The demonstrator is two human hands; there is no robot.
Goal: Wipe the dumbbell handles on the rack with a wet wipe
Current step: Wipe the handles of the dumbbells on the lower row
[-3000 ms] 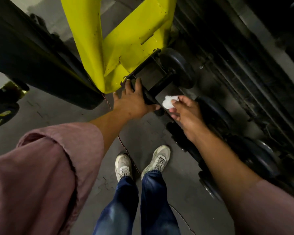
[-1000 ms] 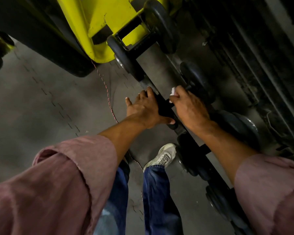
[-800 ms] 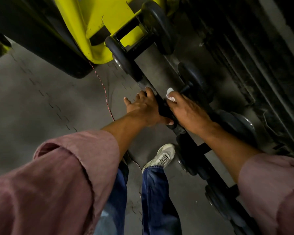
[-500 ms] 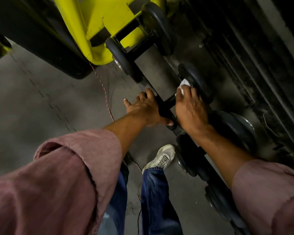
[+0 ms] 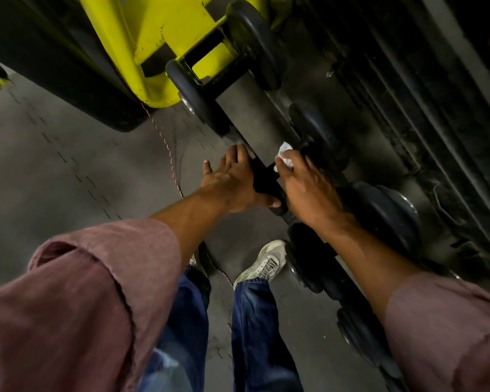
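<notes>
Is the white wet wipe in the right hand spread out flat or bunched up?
Bunched up. The white wet wipe shows as a small crumpled wad pinched at the fingertips of the right hand, against the black dumbbell handle.

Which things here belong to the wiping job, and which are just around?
Job: wet wipe held by right hand; dumbbell being wiped; left hand bracing it; rack.
Around: yellow frame; red cord; shoe.
</notes>
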